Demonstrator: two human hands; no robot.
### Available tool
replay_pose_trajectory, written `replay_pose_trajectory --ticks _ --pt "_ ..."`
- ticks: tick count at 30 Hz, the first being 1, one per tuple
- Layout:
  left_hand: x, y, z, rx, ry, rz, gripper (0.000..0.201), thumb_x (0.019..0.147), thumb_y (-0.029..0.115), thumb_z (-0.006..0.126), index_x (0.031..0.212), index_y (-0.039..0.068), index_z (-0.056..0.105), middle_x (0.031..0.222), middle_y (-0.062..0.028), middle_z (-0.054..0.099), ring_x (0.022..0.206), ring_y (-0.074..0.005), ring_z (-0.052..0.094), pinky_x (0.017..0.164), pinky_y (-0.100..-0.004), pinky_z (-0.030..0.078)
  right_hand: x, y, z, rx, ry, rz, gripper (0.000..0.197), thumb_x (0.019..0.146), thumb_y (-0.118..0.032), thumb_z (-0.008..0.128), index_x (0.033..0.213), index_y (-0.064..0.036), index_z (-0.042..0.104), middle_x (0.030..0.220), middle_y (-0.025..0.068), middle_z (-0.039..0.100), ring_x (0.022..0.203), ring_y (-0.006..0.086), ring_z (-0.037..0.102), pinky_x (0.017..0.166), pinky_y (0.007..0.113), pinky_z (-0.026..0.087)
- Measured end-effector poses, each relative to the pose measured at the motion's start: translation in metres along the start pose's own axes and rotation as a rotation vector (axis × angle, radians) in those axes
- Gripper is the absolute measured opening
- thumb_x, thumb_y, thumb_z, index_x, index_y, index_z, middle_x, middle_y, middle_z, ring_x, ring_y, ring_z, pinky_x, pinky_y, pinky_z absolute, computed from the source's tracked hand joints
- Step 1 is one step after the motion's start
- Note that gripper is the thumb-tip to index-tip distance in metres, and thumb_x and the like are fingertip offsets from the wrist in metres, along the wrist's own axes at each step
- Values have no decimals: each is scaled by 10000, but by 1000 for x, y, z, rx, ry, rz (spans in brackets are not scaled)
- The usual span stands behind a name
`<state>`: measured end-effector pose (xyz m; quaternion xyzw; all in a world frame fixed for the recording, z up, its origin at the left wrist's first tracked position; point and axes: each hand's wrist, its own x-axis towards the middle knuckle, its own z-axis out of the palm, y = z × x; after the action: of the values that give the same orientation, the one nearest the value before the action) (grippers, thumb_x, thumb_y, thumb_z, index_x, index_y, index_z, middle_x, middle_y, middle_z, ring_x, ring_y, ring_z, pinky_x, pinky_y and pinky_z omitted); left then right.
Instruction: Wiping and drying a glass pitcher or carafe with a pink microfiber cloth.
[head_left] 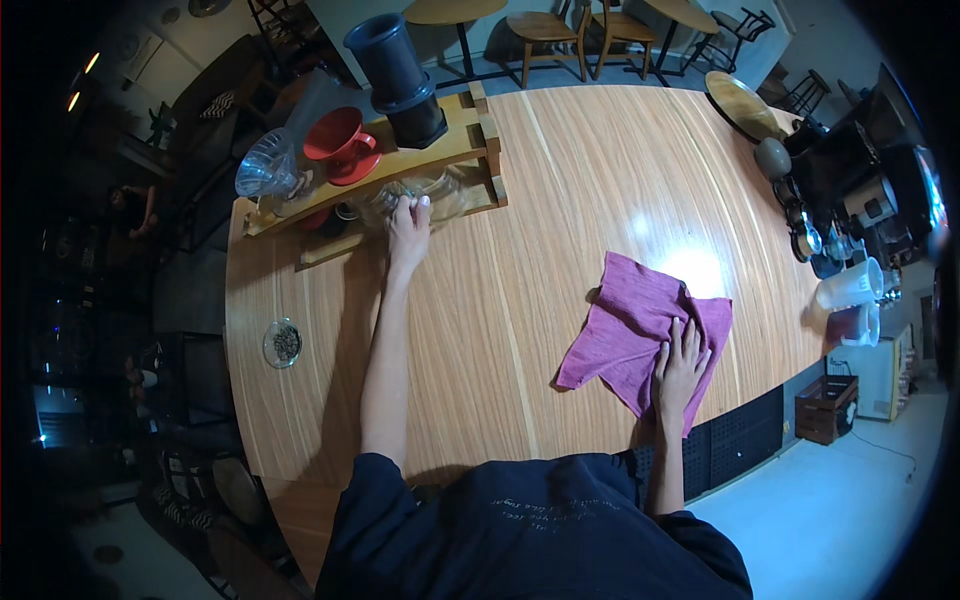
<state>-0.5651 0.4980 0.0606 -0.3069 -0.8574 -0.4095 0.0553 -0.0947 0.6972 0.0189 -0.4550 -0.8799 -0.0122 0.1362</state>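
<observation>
My left hand (408,232) reaches to the lower level of a wooden two-tier stand (455,135). Its fingers are closed at what looks like a clear glass vessel (445,190), partly hidden by the hand and blurred. On the stand's top stand a clear dripper (268,165), a red dripper (338,145) and a dark grinder-like cylinder (400,85). Flat on a crumpled purple cloth (635,320) lies my right hand (681,362), fingers stretched out and a little apart, pressing the cloth to the table.
A small glass dish of dark bits (283,343) sits on the wooden table (530,250) at the left. Along the right edge are plastic cups (850,285), metal tools (808,237) and a dark machine (865,190). A round wooden tray (742,105) lies at the far right corner.
</observation>
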Motion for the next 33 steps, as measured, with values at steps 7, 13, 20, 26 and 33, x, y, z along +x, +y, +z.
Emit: replay_pose_trajectory --ticks 7,13,20,26,33 --pt "-54 36 -2 -376 24 -96 342 1048 294 501 848 27 431 645 -72 396 599 -183 410 567 -373 366 -12 14 7 408 17 -39 354 1065 -220 422 1354 -79 570 1444 131 529 1396 306 427 1209 485 194" --pt "-129 80 -24 -560 129 61 456 965 372 645 744 38 428 639 -18 329 585 -144 332 545 -325 308 1 -35 -67 1817 46 471 416 1071 -368 450 1234 -7 577 1146 100 644 1062 175 618 947 341 507" --pt "-178 186 -79 -369 54 216 415 766 184 682 570 55 341 517 -45 327 492 -193 331 543 -342 298 22 -116 -196 1276 -482 -305 357 1029 -299 487 1149 -1 642 889 102 682 830 235 688 756 378 556" --pt "-195 218 -126 -248 174 419 442 748 18 665 491 80 310 463 -58 286 415 -219 312 500 -332 263 35 -162 -230 656 -388 -1256 356 911 -336 595 775 -8 629 751 155 642 700 331 655 685 425 529" --pt "-218 230 -146 -247 131 578 434 723 29 691 478 114 344 447 -21 329 396 -209 357 473 -338 290 34 -174 -236 854 -1193 -1285 804 788 -663 720 960 108 571 733 185 635 635 344 638 635 418 520"
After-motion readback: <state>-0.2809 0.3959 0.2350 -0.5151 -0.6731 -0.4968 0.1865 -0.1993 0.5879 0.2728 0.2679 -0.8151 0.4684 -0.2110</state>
